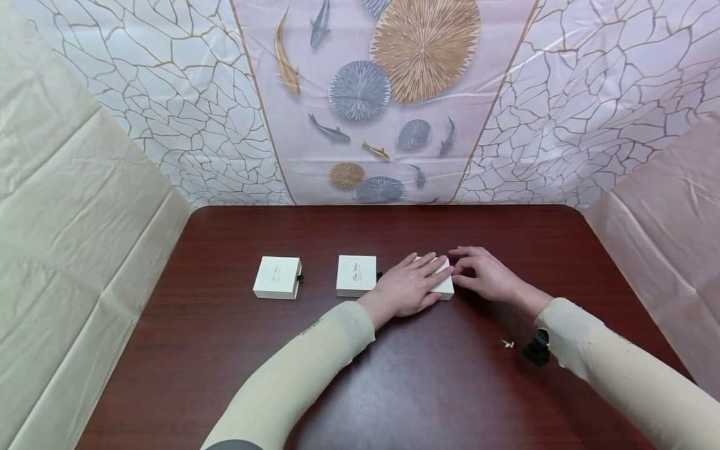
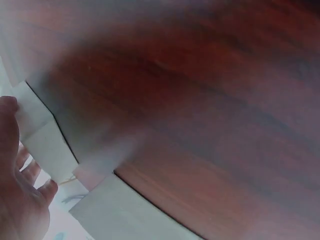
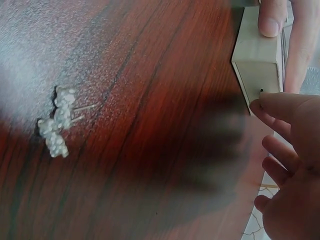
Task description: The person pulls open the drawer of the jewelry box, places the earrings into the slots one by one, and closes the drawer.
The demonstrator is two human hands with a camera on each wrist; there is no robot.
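Spread over the rightmost small white box [image 1: 445, 289], my left hand [image 1: 406, 289] holds it down on the table. In the right wrist view the left thumb [image 3: 270, 22] presses the side of that box [image 3: 257, 47], and a finger lies across its top. My right hand [image 1: 488, 275] is at the box's right end. Its thumb and forefinger [image 3: 280, 106] pinch at the small dark pull tab [image 3: 261, 91], mostly covered by the fingertips; the other fingers are loosely bent. A pair of sparkling stud earrings [image 3: 56, 122] lies on the table near the right wrist.
Two similar white boxes stand to the left, one in the middle [image 1: 356, 275] and one farther left [image 1: 277, 277], each with a dark tab on its right side. The dark red wooden table [image 1: 360, 387] meets patterned cloth [image 1: 365, 156] at the back.
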